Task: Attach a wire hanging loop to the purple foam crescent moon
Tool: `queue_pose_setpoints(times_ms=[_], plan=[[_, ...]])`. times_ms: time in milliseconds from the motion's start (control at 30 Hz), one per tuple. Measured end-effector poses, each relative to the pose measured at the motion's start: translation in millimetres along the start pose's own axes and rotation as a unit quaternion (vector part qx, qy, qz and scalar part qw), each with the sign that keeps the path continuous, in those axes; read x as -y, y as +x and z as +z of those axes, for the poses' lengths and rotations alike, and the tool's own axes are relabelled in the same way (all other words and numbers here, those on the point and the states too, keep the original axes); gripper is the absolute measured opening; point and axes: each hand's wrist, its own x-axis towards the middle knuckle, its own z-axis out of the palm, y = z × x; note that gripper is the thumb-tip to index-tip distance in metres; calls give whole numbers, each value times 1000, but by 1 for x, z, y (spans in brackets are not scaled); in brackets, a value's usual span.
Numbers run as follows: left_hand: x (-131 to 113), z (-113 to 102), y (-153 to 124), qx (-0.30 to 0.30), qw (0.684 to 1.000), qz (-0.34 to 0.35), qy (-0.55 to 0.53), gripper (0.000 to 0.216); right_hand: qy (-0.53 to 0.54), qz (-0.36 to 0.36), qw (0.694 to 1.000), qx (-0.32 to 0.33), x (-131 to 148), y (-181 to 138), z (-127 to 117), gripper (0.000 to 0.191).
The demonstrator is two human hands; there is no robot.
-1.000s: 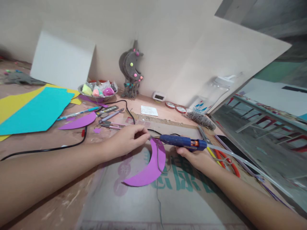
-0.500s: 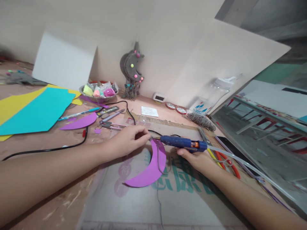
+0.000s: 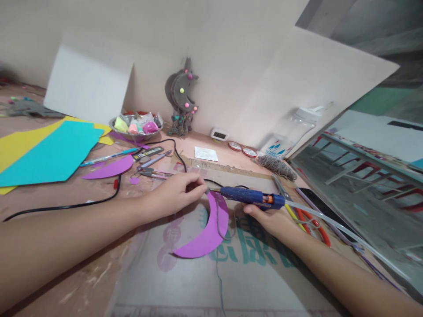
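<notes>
My left hand (image 3: 187, 189) is closed in a pinch at the upper tip of a purple paper crescent moon (image 3: 201, 247). A grey yarn (image 3: 218, 224) starts near those fingertips and loops down over the crescent; the exact grip is partly hidden. My right hand (image 3: 264, 216) is wrapped round a blue hot glue gun (image 3: 243, 193), held level with its nozzle at the left fingertips. A long clear glue stick (image 3: 333, 226) sticks out of the gun's back end. Beneath the crescent lies a printed board (image 3: 175, 286) under a clear sheet.
Yellow and turquoise sheets (image 3: 56, 154), a pen, a cutter and purple offcuts lie at left. Behind stand a bowl (image 3: 137, 134) of clay packets, a grey moon ornament (image 3: 181, 94), a small clock (image 3: 219, 134) and a bottle (image 3: 291, 132). Grey yarn skein (image 3: 276, 167) and orange-handled pliers (image 3: 313, 224) are at right.
</notes>
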Motion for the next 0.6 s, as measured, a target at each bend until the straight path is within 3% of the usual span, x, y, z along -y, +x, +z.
queue_pose_setpoints(times_ms=[600], plan=[[5,1,1,-1,1000,28,12,21,71,-2,997,27,5,2,0,25]])
